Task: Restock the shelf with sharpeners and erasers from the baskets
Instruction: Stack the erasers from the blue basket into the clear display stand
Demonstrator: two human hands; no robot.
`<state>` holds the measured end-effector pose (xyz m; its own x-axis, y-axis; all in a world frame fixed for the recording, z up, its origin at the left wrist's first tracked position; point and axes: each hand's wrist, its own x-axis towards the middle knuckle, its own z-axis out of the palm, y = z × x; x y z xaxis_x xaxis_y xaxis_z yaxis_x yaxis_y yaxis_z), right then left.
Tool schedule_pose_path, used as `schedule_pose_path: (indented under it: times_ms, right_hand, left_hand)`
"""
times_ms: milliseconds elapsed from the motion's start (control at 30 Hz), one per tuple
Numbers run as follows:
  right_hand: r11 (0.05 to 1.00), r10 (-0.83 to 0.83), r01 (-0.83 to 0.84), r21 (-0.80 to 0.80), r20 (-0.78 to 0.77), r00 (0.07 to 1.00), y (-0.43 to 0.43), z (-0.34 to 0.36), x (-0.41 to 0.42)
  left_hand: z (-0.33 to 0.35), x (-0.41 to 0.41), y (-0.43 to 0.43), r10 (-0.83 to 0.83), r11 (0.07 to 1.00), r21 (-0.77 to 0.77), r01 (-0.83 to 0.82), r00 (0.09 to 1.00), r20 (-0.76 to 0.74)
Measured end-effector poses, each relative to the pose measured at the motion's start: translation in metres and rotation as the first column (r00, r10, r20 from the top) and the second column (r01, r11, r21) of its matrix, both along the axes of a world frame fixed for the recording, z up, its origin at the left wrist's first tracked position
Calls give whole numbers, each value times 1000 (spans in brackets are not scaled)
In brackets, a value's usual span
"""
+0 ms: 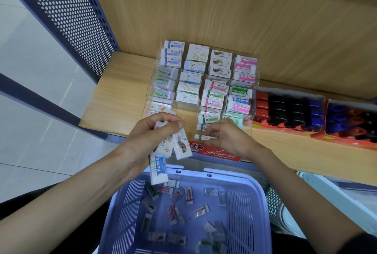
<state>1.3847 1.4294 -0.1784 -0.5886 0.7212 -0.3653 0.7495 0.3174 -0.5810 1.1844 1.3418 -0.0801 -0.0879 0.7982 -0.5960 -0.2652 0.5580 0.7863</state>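
From the head view, the left hand [155, 129] is closed round a fan of wrapped erasers [173, 147], held just in front of the clear display rack [254, 85], probably as a ready supply so the other hand can file them one by one. The lowest of the fan reads "Hard E…" in blue. The right hand [224, 137] pinches a single eraser [204, 137] at the rack's front row, apparently seating it in a half-empty slot.

In the rack's right-hand column, pink, green and blue sleeves read "Hard Eraser". The red card [216, 152] on its front reads "HARD ERASER" beside the characters "ゴム".

Below the rack, the lilac basket [224, 172] holds many loose erasers [201, 211], so much restocking remains. To the rack's right, cartons of red, black and blue sharpeners [289, 115] share the wooden shelf [114, 98].
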Motion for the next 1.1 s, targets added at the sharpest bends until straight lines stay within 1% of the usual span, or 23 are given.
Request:
schedule_pose_path:
  times_ms: [100, 133, 167, 233, 267, 467, 600, 700, 767, 800, 900, 1000, 1033, 1100]
  right_hand:
    - [983, -185, 181, -42, -145, 972, -8, 1, 3]
    - [976, -219, 213, -53, -165, 962, -10, 1, 3]
    - [976, -216, 214, -27, -150, 965, -12, 0, 1]
    - [981, -161, 168, 93, -81, 984, -14, -5, -2]
    - [979, -150, 156, 128, -54, 987, -15, -8, -4]
    - [941, -224, 211, 265, 21, 974, -17, -19, -16]
    - [923, -202, 122, 366, 189, 961, -17, -23, -23]
    - [907, -193, 30, 420, 353, 915, -12, -25, -32]
    - [902, -189, -12, 432, 420, 888, -9, -23, -38]
    - [898, -184, -26, 439, 429, 884, -9, -22, -38]
    - [854, -201, -16, 521, 358, 912, -13, -24, -30]
    - [793, -208, 46, 607, 199, 958, -15, -28, -18]
    - [791, -189, 38, 610, 185, 965, -15, -28, -16]
    - [792, -160, -6, 611, 217, 963, -11, -26, -19]
  left_hand:
    - [-1, -1, -1, 4, 1000, -3, -4, 1000, -10]
    - [-2, -1, -1, 5, 1000, -5, -5, 1000, -12]
    - [-2, -1, -1, 4, 1000, -7, -4, 1000, -15]
    - [-2, -1, -1, -3, 1000, -11, 2, 1000, -19]
    - [-2, -1, -1, -5, 1000, -10, 5, 1000, -19]
    - [-1, 0, 0, -5, 1000, -2, 5, 1000, -13]
    - [1, 2, 1, -5, 1000, 3, 5, 1000, -7]
    - [2, 3, 3, -4, 1000, 2, 4, 1000, -7]
    - [2, 4, 3, -6, 1000, 2, 6, 1000, -11]
    - [2, 4, 3, -6, 1000, 3, 6, 1000, -12]
    - [1, 4, 2, -7, 1000, 1, 7, 1000, -17]
    - [1, 2, 1, 0, 1000, -1, 0, 1000, -21]
    - [1, 1, 1, 1, 1000, -1, -1, 1000, -21]
    - [1, 1, 1, -1, 1000, 2, 1, 1000, -21]
